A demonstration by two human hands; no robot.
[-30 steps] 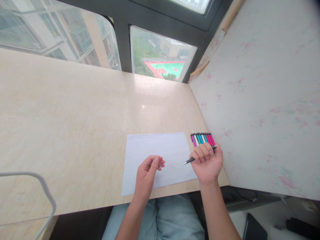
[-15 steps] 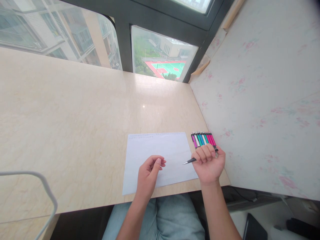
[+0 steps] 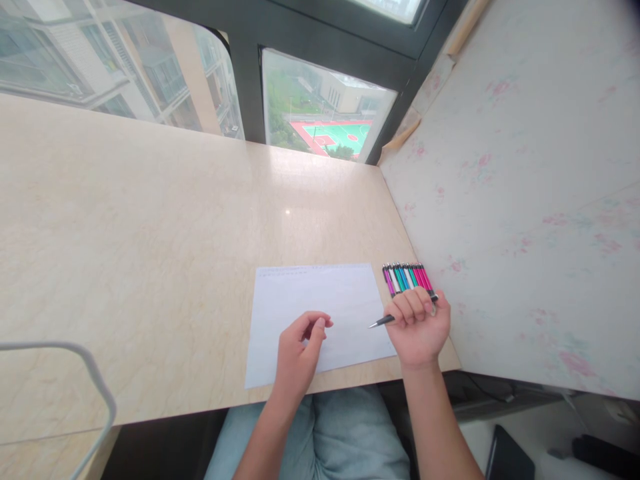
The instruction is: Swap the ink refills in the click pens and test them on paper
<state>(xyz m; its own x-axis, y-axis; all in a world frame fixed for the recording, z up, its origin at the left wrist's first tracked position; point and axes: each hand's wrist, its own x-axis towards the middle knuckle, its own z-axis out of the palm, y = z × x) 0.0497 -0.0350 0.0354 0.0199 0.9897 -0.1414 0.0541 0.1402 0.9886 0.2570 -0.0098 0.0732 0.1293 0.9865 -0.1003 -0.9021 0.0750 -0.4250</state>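
Observation:
A white sheet of paper (image 3: 320, 297) lies near the front edge of a beige marble-look table (image 3: 150, 233). My right hand (image 3: 419, 330) is closed around a black pen (image 3: 383, 321) whose tip points left over the sheet's right edge. Just behind that hand, several coloured pens (image 3: 406, 277) lie side by side against the wall. My left hand (image 3: 299, 350) rests on the lower part of the paper, fingers curled toward the thumb with nothing visible in them.
A wall with faded pink floral paper (image 3: 525, 200) rises along the table's right side. Windows (image 3: 320, 107) run behind the table. A thin grey wire frame (image 3: 95, 387) sticks up at the lower left. My lap in light trousers (image 3: 340, 433) is below the table edge.
Both hands have hardly shifted. My left fingers have curled slightly closer to the thumb.

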